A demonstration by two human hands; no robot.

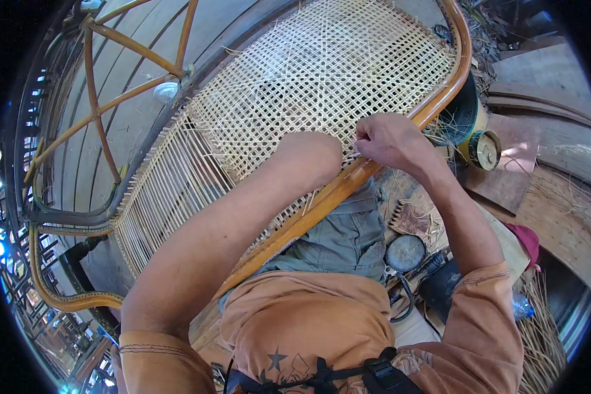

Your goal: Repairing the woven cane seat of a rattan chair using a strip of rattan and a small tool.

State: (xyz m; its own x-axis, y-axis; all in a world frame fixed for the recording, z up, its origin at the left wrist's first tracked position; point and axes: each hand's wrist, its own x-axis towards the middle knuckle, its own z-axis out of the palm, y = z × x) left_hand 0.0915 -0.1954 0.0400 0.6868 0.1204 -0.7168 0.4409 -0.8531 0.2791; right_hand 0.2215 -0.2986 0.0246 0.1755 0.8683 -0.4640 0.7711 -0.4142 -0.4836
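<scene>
A pale cane weave [322, 72] with an open lattice spans a curved, glossy brown rattan frame [443, 98]. On its left part, cane strands [171, 190] run in one direction with gaps between them. My left hand [312, 152] is bent down over the weave near the close rail, its fingers hidden behind its back and wrist. Just to the right, my right hand [391, 139] is closed in a fist at that rail, thumb side toward the left hand. Whatever its fingers may pinch is too small or too hidden to make out.
Rattan poles [95, 108] joined in a crossed framework stand at the far left. On the right are a tin can [484, 150], a dark bucket [463, 111], wooden boards [558, 203] and a bundle of cane strips [544, 335]. A round dark container [405, 253] sits beside my lap.
</scene>
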